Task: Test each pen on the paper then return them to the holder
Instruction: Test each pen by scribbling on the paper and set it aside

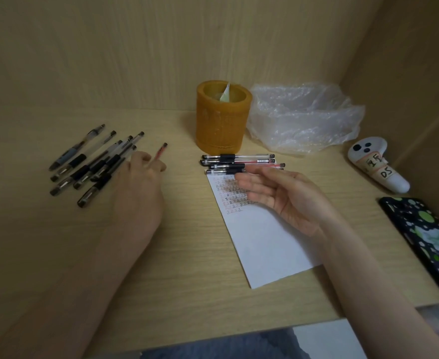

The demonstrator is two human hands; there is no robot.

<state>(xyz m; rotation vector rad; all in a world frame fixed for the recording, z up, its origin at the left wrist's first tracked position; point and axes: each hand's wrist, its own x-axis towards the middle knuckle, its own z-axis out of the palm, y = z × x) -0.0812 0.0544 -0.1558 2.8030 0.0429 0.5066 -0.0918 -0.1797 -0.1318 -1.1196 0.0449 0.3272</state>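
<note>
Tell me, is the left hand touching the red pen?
Touching. The head view shows the left hand pinching the red pen in its curled fingers; the pen's far end sticks out beyond them.

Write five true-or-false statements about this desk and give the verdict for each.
1. The left hand grips a red pen. True.
2. The pen holder is packed with pens. False: no pen sticks out of it; only a folded slip shows inside.
3. The right hand pinches a pen. False: it is open and holds nothing, above the paper.
4. A row of pens lies at the paper's far edge, in front of the pen holder. True.
5. The plastic bag lies left of the pen holder. False: it lies to its right.
</note>
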